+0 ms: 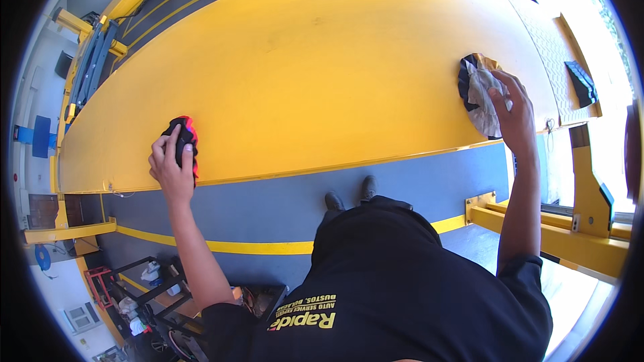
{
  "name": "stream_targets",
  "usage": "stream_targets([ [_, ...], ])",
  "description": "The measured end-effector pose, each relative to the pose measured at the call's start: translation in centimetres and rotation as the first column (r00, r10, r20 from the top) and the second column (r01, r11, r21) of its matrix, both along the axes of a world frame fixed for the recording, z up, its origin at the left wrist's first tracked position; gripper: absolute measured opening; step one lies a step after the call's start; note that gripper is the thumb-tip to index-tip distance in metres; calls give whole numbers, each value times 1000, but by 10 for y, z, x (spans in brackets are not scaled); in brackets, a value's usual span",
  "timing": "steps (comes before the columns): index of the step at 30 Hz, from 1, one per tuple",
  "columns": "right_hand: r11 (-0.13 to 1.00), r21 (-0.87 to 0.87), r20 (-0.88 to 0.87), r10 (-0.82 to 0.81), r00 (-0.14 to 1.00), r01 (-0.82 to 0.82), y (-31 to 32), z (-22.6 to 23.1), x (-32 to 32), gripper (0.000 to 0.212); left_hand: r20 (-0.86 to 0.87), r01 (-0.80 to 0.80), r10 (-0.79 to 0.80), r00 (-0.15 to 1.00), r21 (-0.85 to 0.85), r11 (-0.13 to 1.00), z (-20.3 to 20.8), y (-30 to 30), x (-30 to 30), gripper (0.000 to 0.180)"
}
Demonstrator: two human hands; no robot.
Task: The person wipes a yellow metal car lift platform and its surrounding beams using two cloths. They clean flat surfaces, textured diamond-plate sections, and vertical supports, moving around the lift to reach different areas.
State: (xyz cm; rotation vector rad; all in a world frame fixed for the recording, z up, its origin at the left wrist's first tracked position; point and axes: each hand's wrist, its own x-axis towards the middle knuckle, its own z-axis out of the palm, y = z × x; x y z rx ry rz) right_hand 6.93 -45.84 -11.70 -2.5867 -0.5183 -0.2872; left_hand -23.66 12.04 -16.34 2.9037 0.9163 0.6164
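Before me stretches a wide yellow platform (315, 87) with a smooth, slightly smudged top. On its near left part, my left hand (173, 166) is closed on a crumpled black and red rag (190, 135), its fingers pressed over the cloth against the surface. Toward the right end, my right hand (516, 117) grips a round, ruffled rag (477, 90) in grey, black and yellow, which lies against the platform. The undersides of both rags are hidden.
A textured ramp plate (537, 33) adjoins the platform's right end, with a dark blue object (581, 84) on it. Yellow steel beams (557, 238) stand at right. A black frame cart (154, 295) holds clutter behind my left arm. My shoes (369, 188) are on the grey floor.
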Motion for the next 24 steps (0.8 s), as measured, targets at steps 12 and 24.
stream_targets([
  [12, 965, -94, 38, 247, 968, -243, 67, -38, 59, 48, 170, 170, -163, 972, -28, 985, -9, 1, 5, 41],
  [24, 681, -323, -15, 690, 724, -657, 389, -40, -20, 71, 195, 242, -236, 952, -5, 970, -9, 9, 2, 42],
])
